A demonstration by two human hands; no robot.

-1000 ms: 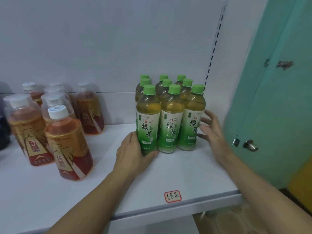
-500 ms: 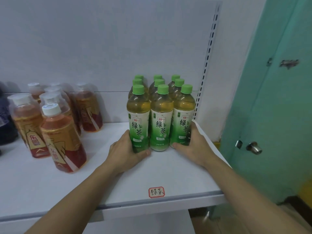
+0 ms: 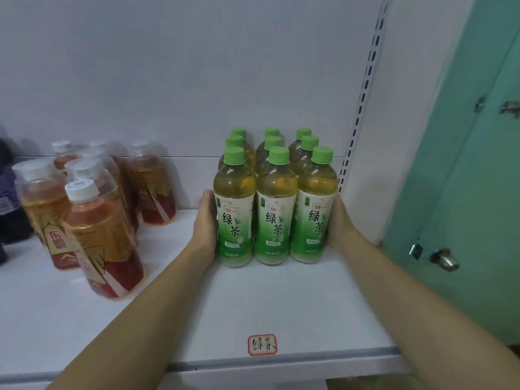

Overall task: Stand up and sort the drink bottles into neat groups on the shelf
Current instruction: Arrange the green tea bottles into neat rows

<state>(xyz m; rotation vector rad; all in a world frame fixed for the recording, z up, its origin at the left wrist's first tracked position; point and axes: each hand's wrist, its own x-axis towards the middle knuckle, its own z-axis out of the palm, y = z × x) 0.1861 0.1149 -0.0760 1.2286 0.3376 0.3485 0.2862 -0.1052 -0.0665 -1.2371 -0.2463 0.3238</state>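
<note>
Head view: flat hands (image 3: 207,220) (image 3: 339,222) press green tea bottles (image 3: 277,209).

so on the shelf (image 3: 295,305) the tea bottles (image 3: 277,209) stand three by three at the right end, left hand (image 3: 206,220) and right hand (image 3: 339,220) flat against either side, paper tag (image 3: 262,345) in front near the edge, other bottles (image 3: 92,215) clustered well off to the left

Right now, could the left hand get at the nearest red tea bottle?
Probably yes. The left hand presses the green tea block's left side, and only bare shelf lies between it and the red tea bottle.
</note>
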